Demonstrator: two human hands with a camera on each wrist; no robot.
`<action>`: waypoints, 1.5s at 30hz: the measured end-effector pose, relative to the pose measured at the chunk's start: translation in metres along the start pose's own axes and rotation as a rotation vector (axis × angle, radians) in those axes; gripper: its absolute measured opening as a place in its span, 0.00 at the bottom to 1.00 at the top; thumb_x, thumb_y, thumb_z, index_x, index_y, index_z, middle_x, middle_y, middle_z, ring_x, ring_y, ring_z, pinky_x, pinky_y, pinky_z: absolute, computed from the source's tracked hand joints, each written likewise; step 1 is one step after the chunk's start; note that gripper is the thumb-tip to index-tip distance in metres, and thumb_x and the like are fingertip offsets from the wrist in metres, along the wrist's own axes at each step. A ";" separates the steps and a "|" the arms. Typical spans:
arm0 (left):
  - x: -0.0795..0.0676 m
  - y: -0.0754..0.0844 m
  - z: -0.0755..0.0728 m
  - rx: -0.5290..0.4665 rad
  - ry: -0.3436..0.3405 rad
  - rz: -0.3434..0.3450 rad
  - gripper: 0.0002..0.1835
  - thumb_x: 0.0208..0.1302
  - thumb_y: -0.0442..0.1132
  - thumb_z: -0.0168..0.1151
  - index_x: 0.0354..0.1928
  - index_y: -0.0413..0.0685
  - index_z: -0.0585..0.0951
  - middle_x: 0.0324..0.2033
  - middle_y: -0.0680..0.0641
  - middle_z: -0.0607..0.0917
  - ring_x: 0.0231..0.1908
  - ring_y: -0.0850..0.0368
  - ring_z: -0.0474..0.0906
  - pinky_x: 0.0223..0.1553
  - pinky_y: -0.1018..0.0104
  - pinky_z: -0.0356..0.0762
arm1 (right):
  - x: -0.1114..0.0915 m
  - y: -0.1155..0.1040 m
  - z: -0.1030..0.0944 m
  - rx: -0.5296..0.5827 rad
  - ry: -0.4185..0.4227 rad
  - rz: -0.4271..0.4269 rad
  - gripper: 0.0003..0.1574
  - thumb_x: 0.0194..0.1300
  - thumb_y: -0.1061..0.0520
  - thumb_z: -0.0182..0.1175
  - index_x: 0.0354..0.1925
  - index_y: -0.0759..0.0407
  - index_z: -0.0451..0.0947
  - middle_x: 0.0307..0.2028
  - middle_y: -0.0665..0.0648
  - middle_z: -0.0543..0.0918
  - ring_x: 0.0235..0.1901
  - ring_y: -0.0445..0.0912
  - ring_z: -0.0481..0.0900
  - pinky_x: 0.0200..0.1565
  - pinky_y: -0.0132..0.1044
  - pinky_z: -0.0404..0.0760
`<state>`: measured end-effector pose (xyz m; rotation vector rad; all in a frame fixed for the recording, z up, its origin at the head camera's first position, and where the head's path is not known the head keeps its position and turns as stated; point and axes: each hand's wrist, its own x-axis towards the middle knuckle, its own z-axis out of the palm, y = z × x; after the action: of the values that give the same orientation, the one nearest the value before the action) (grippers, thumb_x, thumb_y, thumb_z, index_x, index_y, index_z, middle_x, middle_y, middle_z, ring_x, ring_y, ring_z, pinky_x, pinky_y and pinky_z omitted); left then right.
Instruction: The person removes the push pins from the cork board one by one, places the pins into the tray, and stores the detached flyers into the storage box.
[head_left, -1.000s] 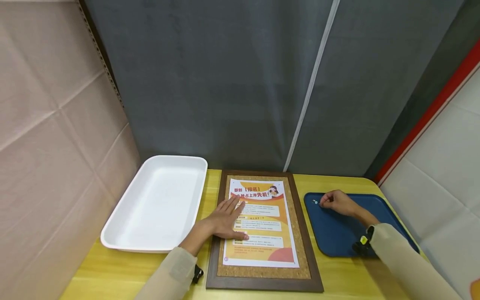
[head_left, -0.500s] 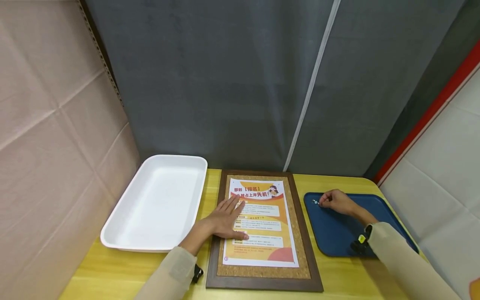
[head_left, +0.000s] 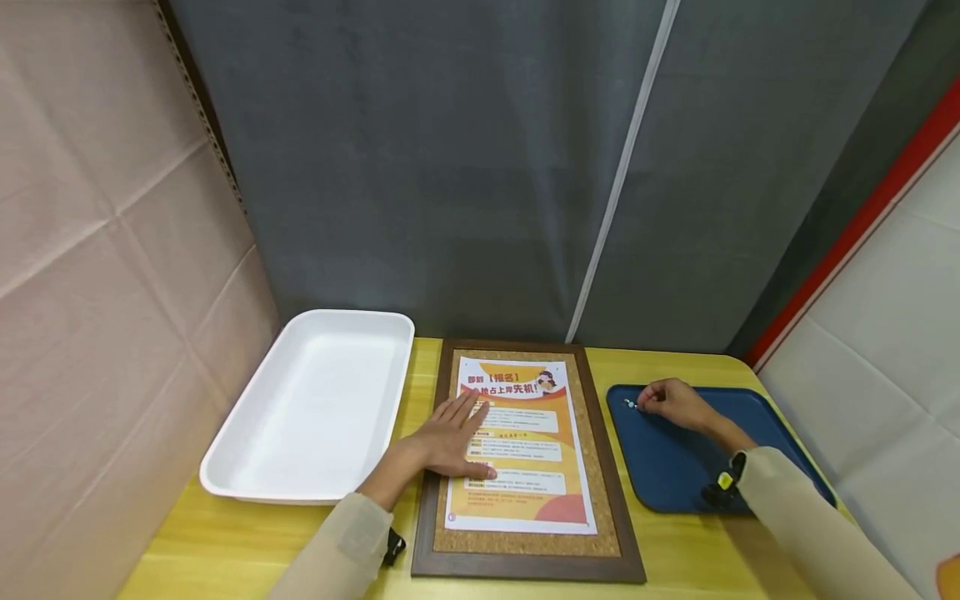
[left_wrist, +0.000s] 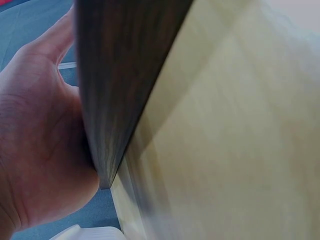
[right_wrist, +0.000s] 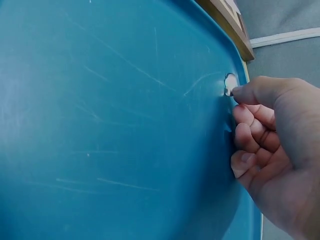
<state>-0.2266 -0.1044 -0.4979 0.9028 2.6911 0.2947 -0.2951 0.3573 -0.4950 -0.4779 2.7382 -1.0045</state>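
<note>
A printed sheet [head_left: 525, 467] lay on a framed cork board [head_left: 525, 544] in the middle of the surface [head_left: 232, 533], between a white tray [head_left: 315, 408] and a blue tray [head_left: 678, 479]. The left hand [head_left: 450, 442] rested palm down across the sheet's left edge and the board's frame, its fingers spread and fairly straight, gripping nothing and apparently steadying the paper. The right hand [head_left: 678, 408] was over the blue tray, at the end nearer the dark curtain [head_left: 420, 167], with its fingers curled in and a fingertip meeting one or more small shiny pieces [right_wrist: 230, 84] just inside the rim. The pieces were too small to name for certain, though they could have been pins or tacks, and I could not tell whether the right hand had hold of one or was only touching it. The step in hand looked like picking up: one hand kept the sheet flat while the other worked at a little piece. The next move seemed to call for a sure pinch between thumb and finger, then a lift clear of the tray without scattering the rest, with light pressure from the left hand so the sheet would not slide. Whether anything fastened the sheet's corners was too small to judge.
</note>
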 end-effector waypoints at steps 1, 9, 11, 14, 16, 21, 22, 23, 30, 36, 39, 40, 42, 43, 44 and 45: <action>0.000 0.000 0.001 -0.007 -0.003 -0.001 0.63 0.65 0.77 0.57 0.86 0.42 0.45 0.85 0.37 0.39 0.84 0.41 0.32 0.83 0.43 0.36 | 0.000 0.000 0.000 0.000 0.003 -0.002 0.06 0.72 0.67 0.62 0.40 0.67 0.86 0.36 0.56 0.88 0.37 0.46 0.83 0.39 0.34 0.82; 0.001 0.002 0.000 0.026 -0.001 -0.007 0.62 0.67 0.76 0.57 0.86 0.44 0.45 0.85 0.37 0.40 0.84 0.41 0.34 0.82 0.42 0.38 | -0.002 -0.005 -0.001 -0.042 0.061 -0.018 0.06 0.72 0.66 0.63 0.38 0.62 0.86 0.34 0.54 0.87 0.35 0.41 0.80 0.38 0.33 0.80; 0.000 0.003 0.000 0.037 -0.004 -0.013 0.62 0.67 0.76 0.57 0.86 0.44 0.45 0.85 0.37 0.41 0.84 0.40 0.34 0.82 0.42 0.39 | -0.003 -0.008 -0.001 -0.040 0.066 -0.030 0.06 0.72 0.66 0.63 0.38 0.62 0.86 0.34 0.54 0.87 0.34 0.41 0.80 0.37 0.33 0.81; 0.000 0.004 -0.001 0.036 -0.003 -0.015 0.62 0.67 0.76 0.57 0.86 0.44 0.46 0.85 0.37 0.41 0.84 0.40 0.34 0.82 0.42 0.39 | -0.005 -0.014 0.000 -0.024 0.053 -0.054 0.05 0.73 0.66 0.63 0.39 0.64 0.86 0.34 0.56 0.87 0.34 0.43 0.82 0.36 0.33 0.81; -0.001 0.004 -0.001 0.031 -0.004 -0.014 0.62 0.67 0.76 0.58 0.86 0.43 0.46 0.85 0.37 0.41 0.84 0.40 0.34 0.82 0.42 0.39 | -0.006 -0.018 0.001 -0.013 0.040 -0.072 0.06 0.73 0.65 0.62 0.41 0.66 0.86 0.35 0.58 0.88 0.34 0.46 0.83 0.36 0.33 0.82; -0.001 0.004 -0.001 0.025 -0.003 -0.010 0.62 0.67 0.76 0.58 0.86 0.43 0.46 0.85 0.36 0.41 0.84 0.40 0.34 0.82 0.41 0.39 | -0.007 -0.026 0.005 -0.002 0.023 -0.106 0.06 0.75 0.61 0.65 0.41 0.64 0.85 0.35 0.57 0.87 0.33 0.45 0.83 0.35 0.33 0.81; -0.001 0.004 -0.001 0.025 -0.002 -0.010 0.62 0.67 0.76 0.57 0.86 0.43 0.46 0.85 0.36 0.41 0.84 0.40 0.34 0.82 0.41 0.39 | -0.007 -0.027 0.006 -0.001 0.020 -0.116 0.06 0.75 0.60 0.65 0.41 0.64 0.85 0.34 0.56 0.87 0.33 0.45 0.82 0.35 0.34 0.81; -0.001 0.004 -0.001 0.027 -0.002 -0.009 0.61 0.67 0.76 0.57 0.86 0.43 0.45 0.85 0.37 0.41 0.84 0.40 0.34 0.82 0.41 0.39 | -0.007 -0.029 0.006 0.002 0.017 -0.123 0.06 0.75 0.60 0.65 0.41 0.63 0.85 0.34 0.56 0.87 0.32 0.44 0.82 0.34 0.34 0.81; -0.002 0.003 0.000 -0.002 0.004 -0.003 0.61 0.68 0.76 0.56 0.86 0.43 0.45 0.85 0.36 0.40 0.84 0.40 0.34 0.82 0.41 0.38 | -0.010 -0.053 0.014 0.009 -0.014 -0.192 0.05 0.75 0.61 0.65 0.41 0.64 0.85 0.33 0.57 0.85 0.30 0.40 0.78 0.33 0.32 0.79; 0.001 -0.005 0.008 -0.072 0.040 0.020 0.62 0.68 0.81 0.44 0.86 0.43 0.44 0.85 0.36 0.38 0.84 0.41 0.31 0.82 0.42 0.32 | -0.012 -0.072 0.023 0.012 -0.042 -0.273 0.03 0.74 0.64 0.65 0.41 0.64 0.85 0.32 0.55 0.84 0.31 0.37 0.76 0.33 0.32 0.78; 0.002 -0.006 0.009 -0.092 0.037 0.023 0.60 0.70 0.80 0.43 0.86 0.42 0.44 0.85 0.36 0.38 0.84 0.42 0.30 0.82 0.42 0.32 | -0.012 -0.081 0.028 0.001 -0.051 -0.301 0.04 0.74 0.62 0.66 0.41 0.63 0.86 0.32 0.50 0.83 0.31 0.36 0.76 0.32 0.33 0.78; 0.003 -0.007 0.009 -0.097 0.034 0.023 0.59 0.71 0.79 0.44 0.86 0.42 0.44 0.85 0.36 0.38 0.84 0.41 0.31 0.82 0.42 0.32 | -0.012 -0.084 0.029 -0.006 -0.054 -0.313 0.05 0.74 0.61 0.66 0.41 0.63 0.86 0.32 0.49 0.83 0.31 0.36 0.76 0.32 0.32 0.78; 0.004 -0.008 0.010 -0.096 0.030 0.020 0.58 0.72 0.77 0.45 0.86 0.42 0.44 0.85 0.37 0.37 0.84 0.42 0.30 0.82 0.42 0.31 | -0.012 -0.090 0.033 -0.013 -0.057 -0.342 0.05 0.74 0.61 0.67 0.41 0.62 0.86 0.31 0.46 0.83 0.30 0.35 0.75 0.32 0.32 0.78; 0.005 -0.009 0.011 -0.093 0.029 0.019 0.57 0.73 0.76 0.46 0.86 0.43 0.44 0.85 0.37 0.36 0.84 0.42 0.30 0.82 0.42 0.31 | -0.013 -0.092 0.034 -0.012 -0.063 -0.355 0.05 0.73 0.61 0.68 0.41 0.62 0.86 0.31 0.46 0.83 0.30 0.35 0.75 0.31 0.32 0.77; 0.006 -0.010 0.013 -0.082 0.031 0.018 0.56 0.73 0.75 0.46 0.86 0.43 0.43 0.85 0.38 0.36 0.84 0.43 0.29 0.82 0.42 0.30 | -0.013 -0.095 0.036 -0.006 -0.068 -0.373 0.03 0.73 0.61 0.68 0.41 0.62 0.86 0.31 0.46 0.83 0.30 0.35 0.75 0.31 0.32 0.77; 0.007 -0.011 0.015 -0.074 0.033 0.014 0.56 0.73 0.75 0.46 0.86 0.44 0.43 0.85 0.39 0.35 0.84 0.44 0.29 0.82 0.43 0.30 | -0.014 -0.098 0.038 -0.002 -0.072 -0.385 0.02 0.72 0.62 0.68 0.40 0.61 0.86 0.31 0.46 0.83 0.29 0.35 0.75 0.30 0.32 0.77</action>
<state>-0.2334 -0.1070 -0.5164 0.9031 2.6856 0.4135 -0.2486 0.2686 -0.4588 -1.0495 2.6374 -1.0392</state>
